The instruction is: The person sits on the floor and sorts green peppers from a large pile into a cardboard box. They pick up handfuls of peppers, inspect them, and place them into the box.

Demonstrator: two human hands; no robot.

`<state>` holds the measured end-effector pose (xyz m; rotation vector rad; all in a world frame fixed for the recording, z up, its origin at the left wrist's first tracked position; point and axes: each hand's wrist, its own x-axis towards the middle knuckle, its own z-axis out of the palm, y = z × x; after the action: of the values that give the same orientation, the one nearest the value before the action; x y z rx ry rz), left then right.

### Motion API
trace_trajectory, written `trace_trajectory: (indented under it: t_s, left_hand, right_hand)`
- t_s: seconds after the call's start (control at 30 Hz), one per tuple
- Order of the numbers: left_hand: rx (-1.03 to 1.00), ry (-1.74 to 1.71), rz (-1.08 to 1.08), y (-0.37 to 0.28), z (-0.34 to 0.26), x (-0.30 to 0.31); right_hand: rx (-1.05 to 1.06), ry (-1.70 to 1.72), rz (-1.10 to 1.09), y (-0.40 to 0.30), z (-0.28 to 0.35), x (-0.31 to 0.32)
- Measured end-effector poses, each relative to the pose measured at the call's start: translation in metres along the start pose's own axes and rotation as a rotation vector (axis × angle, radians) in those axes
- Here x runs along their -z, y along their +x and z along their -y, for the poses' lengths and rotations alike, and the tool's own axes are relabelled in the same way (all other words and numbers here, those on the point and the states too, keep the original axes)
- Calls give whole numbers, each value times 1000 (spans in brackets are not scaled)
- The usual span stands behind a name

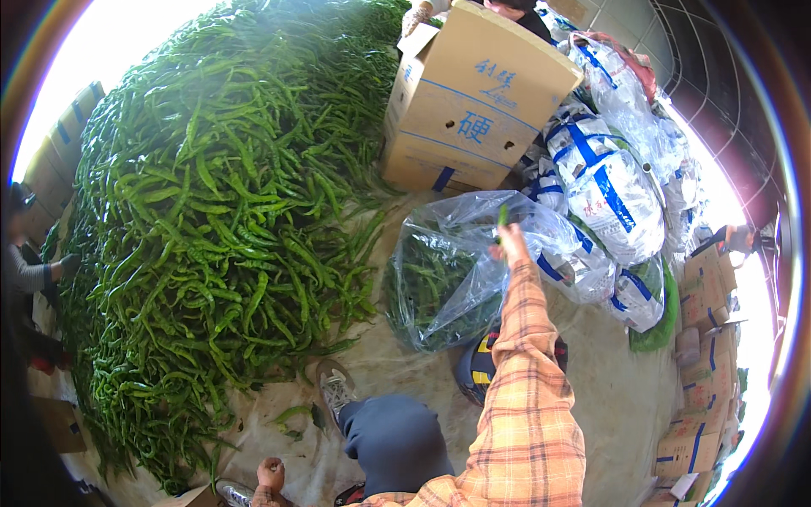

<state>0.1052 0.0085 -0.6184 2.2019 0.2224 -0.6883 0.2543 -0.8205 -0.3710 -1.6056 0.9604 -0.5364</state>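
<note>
My right hand (pixel 512 244) is stretched forward, closed around a green chili pepper (pixel 504 216) whose tip sticks up past the fingers. It is over the right side of a clear plastic bag (pixel 466 212), inside which green peppers (pixel 437 272) show through the film. Low in the picture, my left hand (pixel 271 475) is curled into a fist by my knee, with nothing visible in it. A large heap of long green chili peppers (pixel 234 222) rises to the left of the bag. A few loose peppers (pixel 293 415) lie on the ground sheet near my shoe.
A tall cardboard box (pixel 469 120) stands behind the bag, with a person (pixel 507 5) beyond it. Taped plastic bundles (pixel 614 196) are piled at right, and cardboard cartons (pixel 690 437) line the right edge. Another person's gloved hand (pixel 70 263) touches the heap's far left.
</note>
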Motion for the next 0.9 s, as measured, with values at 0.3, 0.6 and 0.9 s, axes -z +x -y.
trace_trajectory:
  t_s: [0.3,0.6,0.9]
  left_hand:
    - [-151,243,-11,0,-33,19]
    - [-251,167,82,0,-70,-13]
    - [-384,620,-55,13,-4,-25]
  right_hand:
    - [-165,-323,585,-199,-103,-64]
    - [701,-510,258,-263,-36,-29]
    - [47,61,166,-68,10,-24]
